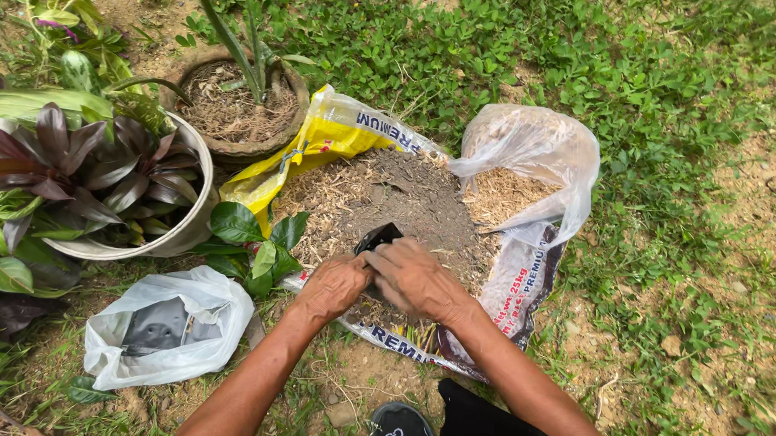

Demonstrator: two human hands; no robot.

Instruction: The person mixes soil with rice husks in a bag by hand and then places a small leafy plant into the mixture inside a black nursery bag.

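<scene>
**Both hands on a small black bag over the potting mix**

On the patchy grass and bare earth (pixel 669 169) lies a cut-open yellow and white woven sack (pixel 321 141), spread flat, apparently so that it serves as a mixing sheet. It carries a heap of dark soil and pale dry husk (pixel 389 196). Touching the heap's far right side, a clear plastic bag of tan husk (pixel 530 154) sits with its mouth turned toward the pile. Left of the sack stand a pale round pot of purple-leaved plants (pixel 192 214) and, behind it, a brown pot of dry fibre with a green spiky plant (pixel 236 107). Nearer the person, a crumpled white plastic bag with something dark inside (pixel 165 326) rests on the ground. Over the heap's near edge, the left hand (pixel 333 285) and the right hand (pixel 416 276) meet, both closed around a small black plastic planting bag (pixel 377 238). Its mouth points up and away, seemingly held open just above the mix.
</scene>
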